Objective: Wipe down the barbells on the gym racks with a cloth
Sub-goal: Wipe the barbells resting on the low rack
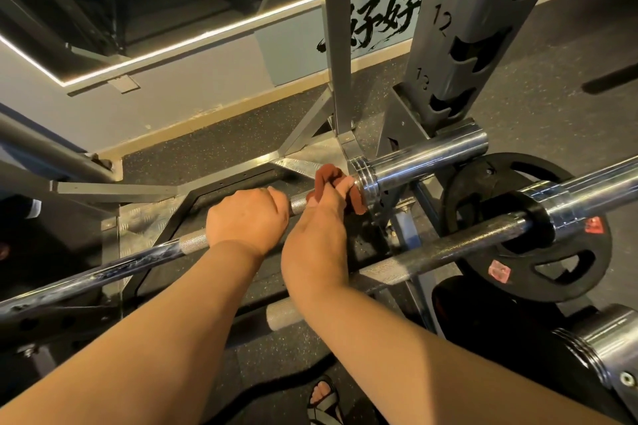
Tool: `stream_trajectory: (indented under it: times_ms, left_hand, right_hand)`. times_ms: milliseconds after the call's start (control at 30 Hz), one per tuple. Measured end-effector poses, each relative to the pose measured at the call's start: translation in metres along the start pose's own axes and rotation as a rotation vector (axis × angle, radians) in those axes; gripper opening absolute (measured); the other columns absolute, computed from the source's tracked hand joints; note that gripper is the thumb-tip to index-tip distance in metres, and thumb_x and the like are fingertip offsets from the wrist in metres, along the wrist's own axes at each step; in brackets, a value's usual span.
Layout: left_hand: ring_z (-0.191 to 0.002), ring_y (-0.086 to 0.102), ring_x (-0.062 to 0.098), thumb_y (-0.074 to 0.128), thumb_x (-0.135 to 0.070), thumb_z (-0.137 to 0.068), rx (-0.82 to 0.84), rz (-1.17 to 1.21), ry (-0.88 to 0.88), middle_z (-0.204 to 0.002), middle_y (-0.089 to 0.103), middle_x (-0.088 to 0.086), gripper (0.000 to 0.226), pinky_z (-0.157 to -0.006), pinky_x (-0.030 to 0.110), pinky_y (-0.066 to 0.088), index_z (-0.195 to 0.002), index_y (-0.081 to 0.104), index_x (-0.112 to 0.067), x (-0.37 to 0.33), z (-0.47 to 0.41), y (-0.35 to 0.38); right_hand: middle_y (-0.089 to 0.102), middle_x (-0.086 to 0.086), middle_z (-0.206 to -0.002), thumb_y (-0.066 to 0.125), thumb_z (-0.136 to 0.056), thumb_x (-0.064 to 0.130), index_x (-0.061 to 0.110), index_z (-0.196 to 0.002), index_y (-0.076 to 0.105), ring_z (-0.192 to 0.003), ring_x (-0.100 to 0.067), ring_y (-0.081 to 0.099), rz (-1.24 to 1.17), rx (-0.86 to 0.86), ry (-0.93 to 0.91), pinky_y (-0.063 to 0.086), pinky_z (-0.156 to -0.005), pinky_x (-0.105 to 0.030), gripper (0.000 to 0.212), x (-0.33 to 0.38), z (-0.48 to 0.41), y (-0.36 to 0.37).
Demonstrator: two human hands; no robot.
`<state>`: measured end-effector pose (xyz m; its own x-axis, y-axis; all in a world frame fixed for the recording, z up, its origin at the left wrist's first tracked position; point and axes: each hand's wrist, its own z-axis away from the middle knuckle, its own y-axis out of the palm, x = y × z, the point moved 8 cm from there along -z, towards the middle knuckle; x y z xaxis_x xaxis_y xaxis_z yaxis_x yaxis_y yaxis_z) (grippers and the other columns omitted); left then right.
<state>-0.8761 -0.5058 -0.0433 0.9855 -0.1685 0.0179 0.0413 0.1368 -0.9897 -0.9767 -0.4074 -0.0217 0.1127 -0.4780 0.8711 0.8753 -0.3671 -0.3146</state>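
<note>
The barbell (103, 271) being cleaned lies across the rack (459, 55), its shaft running from the lower left up to a bright chrome sleeve (431, 157) at the right. The left hand (247, 217) has its fingers closed round the knurled part of the shaft, and the right hand (314, 238) just beside it grips a reddish-brown cloth (328, 183) bunched against the shaft where it meets the collar. A steel bar like this is likely heavy and quite stiff, so it should stay put on its supports under rubbing, though it may roll. The rough knurling gives the surest hold for steadying, while the smooth sleeve looks slippery. The cloth is soft and light and folds easily round the shaft, so wrapping it and sliding along seems the natural way. A second barbell (448, 247) lies nearer, carrying a black weight plate (511, 288), and the end of a third sleeve (604, 355) shows at the lower right. No bucket, bin or bottle can be seen; the rack is the only holder, and what it holds is bars
</note>
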Motion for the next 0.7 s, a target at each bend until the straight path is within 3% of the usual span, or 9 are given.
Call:
stream_trajectory:
  times_ms: [100, 167, 233, 300, 400, 467, 500, 567, 700]
  left_hand:
    - [-0.058, 0.042, 0.018, 0.029, -0.04, -0.103, 0.034, -0.018, 0.002, -0.061, 0.042, -0.004, 0.046, -0.055, 0.03, 0.026, -0.077, 0.06, -0.02, -0.001, -0.001, 0.002]
    - [-0.056, 0.042, 0.016, 0.029, -0.041, -0.103, 0.048, -0.017, 0.005, -0.062, 0.045, -0.004, 0.046, -0.053, 0.029, 0.025, -0.076, 0.06, -0.019, -0.001, -0.001, 0.003]
    - [-0.063, 0.048, 0.022, 0.028, -0.041, -0.104, 0.032, 0.007, -0.005, -0.064, 0.046, -0.003, 0.05, -0.059, 0.031, 0.032, -0.082, 0.067, -0.017, 0.0, -0.002, 0.002]
    - [-0.071, 0.05, 0.026, 0.028, -0.038, -0.105, 0.029, 0.016, -0.004, -0.068, 0.048, -0.001, 0.051, -0.065, 0.033, 0.034, -0.085, 0.069, -0.017, -0.001, 0.0, 0.0]
    - [-0.072, 0.049, 0.027, 0.027, -0.036, -0.106, 0.047, 0.008, 0.008, -0.063, 0.042, -0.003, 0.045, -0.066, 0.034, 0.033, -0.078, 0.06, -0.021, -0.003, 0.001, -0.002]
    - [-0.07, 0.051, 0.027, 0.027, -0.037, -0.104, 0.039, 0.011, 0.006, -0.061, 0.042, -0.003, 0.047, -0.064, 0.034, 0.034, -0.075, 0.06, -0.021, -0.002, 0.0, -0.001]
    - [-0.068, 0.051, 0.026, 0.028, -0.037, -0.103, 0.031, 0.014, 0.006, -0.061, 0.043, -0.004, 0.047, -0.063, 0.033, 0.035, -0.074, 0.06, -0.021, -0.002, 0.0, 0.0]
    - [-0.066, 0.05, 0.025, 0.028, -0.038, -0.103, 0.012, 0.015, 0.017, -0.06, 0.043, -0.005, 0.046, -0.061, 0.033, 0.034, -0.071, 0.057, -0.022, -0.002, -0.002, 0.003]
    - [-0.066, 0.051, 0.027, 0.027, -0.04, -0.103, -0.016, 0.033, 0.027, -0.061, 0.045, -0.003, 0.048, -0.061, 0.033, 0.036, -0.067, 0.053, -0.022, -0.001, -0.004, 0.004]
  right_hand:
    - [0.024, -0.009, -0.166, 0.028, -0.11, 0.015, 0.025, -0.159, 0.015, -0.148, -0.026, 0.035, -0.019, 0.163, 0.003, 0.033, -0.12, -0.046, 0.052, 0.005, 0.016, 0.013]
    - [0.058, -0.011, -0.131, 0.028, -0.11, 0.023, 0.027, -0.15, 0.03, -0.119, -0.024, 0.06, -0.048, 0.157, 0.036, 0.052, -0.097, -0.041, 0.04, 0.006, 0.021, 0.002]
    - [0.059, 0.005, -0.099, 0.027, -0.111, 0.029, 0.024, -0.135, 0.043, -0.09, -0.005, 0.062, -0.136, 0.098, 0.061, 0.052, -0.07, -0.022, 0.029, 0.016, 0.014, -0.016]
    - [0.058, 0.009, -0.097, 0.028, -0.11, 0.03, 0.022, -0.131, 0.046, -0.084, -0.002, 0.06, -0.145, 0.01, -0.054, 0.047, -0.062, -0.015, 0.028, 0.037, 0.0, -0.035]
    - [0.052, 0.001, -0.142, 0.034, -0.11, 0.026, 0.023, -0.147, 0.04, -0.13, -0.014, 0.052, 0.124, -0.031, -0.368, 0.05, -0.102, -0.033, 0.038, 0.059, -0.019, -0.038]
    - [0.031, 0.001, -0.163, 0.032, -0.11, 0.027, 0.021, -0.156, 0.029, -0.151, -0.017, 0.025, 0.461, 0.141, -0.453, 0.022, -0.125, -0.039, 0.047, 0.039, -0.026, -0.015]
    - [0.031, -0.001, -0.162, 0.031, -0.111, 0.027, 0.018, -0.156, 0.03, -0.152, -0.019, 0.022, 0.624, 0.203, -0.495, 0.014, -0.127, -0.038, 0.046, 0.026, -0.029, -0.007]
    - [0.049, -0.004, -0.143, 0.035, -0.109, 0.025, 0.015, -0.141, 0.047, -0.139, -0.025, 0.037, 0.839, 0.205, -0.615, 0.019, -0.123, -0.039, 0.036, 0.011, -0.034, 0.002]
    - [0.058, -0.006, -0.127, 0.036, -0.106, 0.024, 0.016, -0.126, 0.053, -0.122, -0.026, 0.049, 0.946, 0.138, -0.544, 0.028, -0.113, -0.04, 0.027, 0.023, -0.051, 0.008]
